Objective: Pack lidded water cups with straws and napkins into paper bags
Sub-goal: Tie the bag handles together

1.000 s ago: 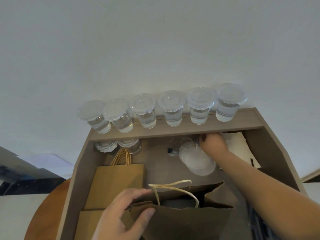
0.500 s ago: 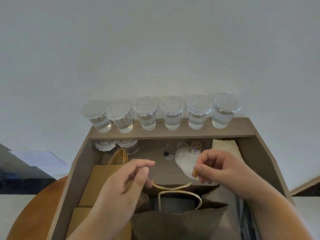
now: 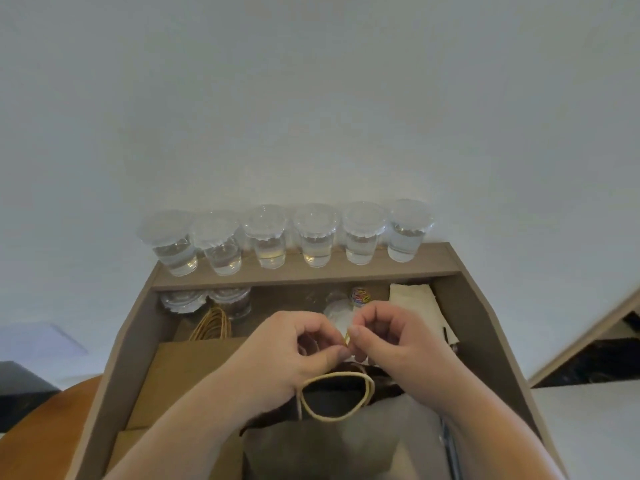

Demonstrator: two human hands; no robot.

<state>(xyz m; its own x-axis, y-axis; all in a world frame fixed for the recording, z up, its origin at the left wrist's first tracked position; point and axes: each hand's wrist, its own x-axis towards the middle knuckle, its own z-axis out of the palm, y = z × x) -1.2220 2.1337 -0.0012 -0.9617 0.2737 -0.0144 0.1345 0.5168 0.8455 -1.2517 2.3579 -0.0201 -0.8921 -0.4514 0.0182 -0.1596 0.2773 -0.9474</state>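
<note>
Several lidded water cups (image 3: 317, 237) stand in a row on the top shelf (image 3: 311, 270) of the brown wooden unit. Below my hands, an open brown paper bag (image 3: 332, 441) stands with its cream handle (image 3: 337, 393) looped up. My left hand (image 3: 291, 351) and my right hand (image 3: 391, 337) meet above the bag. Both pinch a small yellow rubber band (image 3: 346, 338) between fingertips. A stack of white napkins (image 3: 412, 299) lies at the back right of the lower level. No straw shows.
Flat paper bags (image 3: 194, 368) with twine handles lie at the left. Two more lidded cups (image 3: 207, 301) stand under the shelf. A small tub of coloured rubber bands (image 3: 360, 295) and spare clear lids (image 3: 337, 313) sit behind my hands. The unit's side walls (image 3: 485, 323) close in both sides.
My right hand came back from the tub with a rubber band. My left hand let go of the bag's edge and rose to meet it; both now pinch the band.
</note>
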